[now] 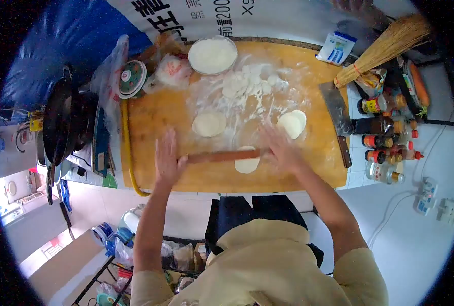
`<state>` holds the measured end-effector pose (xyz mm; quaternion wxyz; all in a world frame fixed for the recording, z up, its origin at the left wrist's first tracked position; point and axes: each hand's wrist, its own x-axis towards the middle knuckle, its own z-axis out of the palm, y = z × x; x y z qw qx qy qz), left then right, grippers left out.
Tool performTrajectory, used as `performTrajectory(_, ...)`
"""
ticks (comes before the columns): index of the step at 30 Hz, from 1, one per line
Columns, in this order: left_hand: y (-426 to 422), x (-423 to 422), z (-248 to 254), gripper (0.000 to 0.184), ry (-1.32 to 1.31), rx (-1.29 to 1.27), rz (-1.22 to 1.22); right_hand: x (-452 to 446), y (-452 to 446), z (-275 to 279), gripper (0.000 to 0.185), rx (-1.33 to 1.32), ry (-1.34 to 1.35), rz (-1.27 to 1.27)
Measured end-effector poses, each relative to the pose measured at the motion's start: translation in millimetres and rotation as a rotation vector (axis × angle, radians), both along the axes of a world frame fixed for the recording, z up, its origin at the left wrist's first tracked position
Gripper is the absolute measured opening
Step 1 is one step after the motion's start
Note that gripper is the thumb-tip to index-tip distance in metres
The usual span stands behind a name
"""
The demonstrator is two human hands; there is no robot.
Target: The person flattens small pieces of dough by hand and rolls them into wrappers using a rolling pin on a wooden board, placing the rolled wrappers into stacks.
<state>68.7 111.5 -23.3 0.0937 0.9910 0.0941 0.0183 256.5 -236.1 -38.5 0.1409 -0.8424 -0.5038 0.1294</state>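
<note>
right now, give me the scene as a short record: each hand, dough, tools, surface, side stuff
left hand: open, at the rolling pin's left end
right hand: open, motion-blurred, at its right end
rolling pin: lies across the near dough round
other dough: a single round beyond the pin; overlapping rounds at right; small pieces in scattered flour
surface: wooden board
cleaver: near the board's right edge, handle toward the person
far edge: bowl with white contents
right side: straw broom, jars
</note>
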Motion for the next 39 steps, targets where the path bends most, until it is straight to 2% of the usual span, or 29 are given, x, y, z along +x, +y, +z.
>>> performTrajectory(2, -20, -46, 3, 0.080, 0.032, -0.028, -0.046, -18, -21, -5, 0.069, -0.008, -0.055, 0.041)
performTrajectory(4, -28, -69, 0, 0.080, 0.066, -0.052, -0.086, -43, -36, 19, 0.068, -0.020, 0.312, 0.045)
performTrajectory(6, -30, -80, -6, 0.082, 0.165, -0.146, -0.080, -33, -22, 22, 0.069, -0.007, 0.229, 0.022)
performTrajectory(9, 0, -26, -23, 0.084, 0.185, -0.056, 0.026, 7, 17, 35, 0.071, 0.027, 0.127, -0.011)
performTrajectory(11, 13, 1, -20, 0.085, 0.015, 0.096, 0.033, 12, 22, 30, 0.072, 0.048, 0.103, -0.028)
performTrajectory(12, 7, 0, -11, 0.085, 0.012, 0.095, 0.035, 8, 15, 16, 0.071, 0.086, 0.130, -0.021)
performTrajectory(14, -12, -12, 14, 0.082, 0.126, -0.008, 0.034, -4, 0, 13, 0.070, 0.125, 0.150, -0.012)
performTrajectory(17, -36, -70, 1, 0.054, 0.078, -0.054, -0.016, -47, -23, 28, 0.069, -0.003, 0.171, 0.006)
performTrajectory(18, -44, -83, -3, 0.043, 0.026, -0.116, -0.005, -59, -25, 26, 0.066, 0.105, 0.182, -0.066)
performTrajectory(19, -51, -88, -1, 0.043, 0.020, -0.118, -0.002, -64, -23, 24, 0.063, 0.212, 0.193, -0.137)
performTrajectory(20, -59, -91, 1, 0.034, -0.039, -0.159, 0.046, -66, -17, 19, 0.063, 0.209, 0.187, -0.136)
performTrajectory(21, -65, -92, 5, 0.024, -0.098, -0.200, 0.095, -69, -8, 15, 0.056, 0.273, 0.262, -0.277)
performTrajectory(22, -71, -88, 10, 0.024, -0.138, -0.167, 0.108, -69, 5, 16, 0.049, 0.338, 0.335, -0.417)
performTrajectory(23, -75, -85, 17, 0.024, -0.146, -0.167, 0.108, -66, 18, 17, 0.049, 0.340, 0.327, -0.415)
performTrajectory(25, -82, -81, 28, 0.023, -0.153, -0.176, 0.171, -56, 47, 27, 0.038, 0.294, 0.570, -0.658)
performTrajectory(29, -86, -80, 28, 0.022, -0.265, -0.199, 0.124, -52, 62, 10, 0.028, 0.084, 0.386, -0.670)
performTrajectory(31, -87, -82, 29, 0.022, -0.249, -0.145, 0.132, -48, 61, 17, 0.025, 0.005, 0.542, -0.683)
performTrajectory(32, -89, -83, 29, 0.022, -0.257, -0.150, 0.132, -49, 57, 13, 0.025, 0.003, 0.533, -0.684)
performTrajectory(34, -92, -84, 29, 0.022, -0.228, -0.129, 0.167, -52, 50, 9, 0.015, 0.342, 0.653, -0.705)
performTrajectory(35, -93, -86, 28, 0.022, -0.233, -0.134, 0.170, -49, 44, 7, 0.015, 0.338, 0.646, -0.703)
performTrajectory(37, -95, -89, 26, 0.023, -0.204, -0.148, 0.186, -39, 31, 18, 0.014, 0.409, 0.692, -0.858)
performTrajectory(39, -96, -89, 24, 0.023, -0.191, -0.160, 0.194, -18, 18, 29, 0.014, 0.452, 0.677, -0.874)
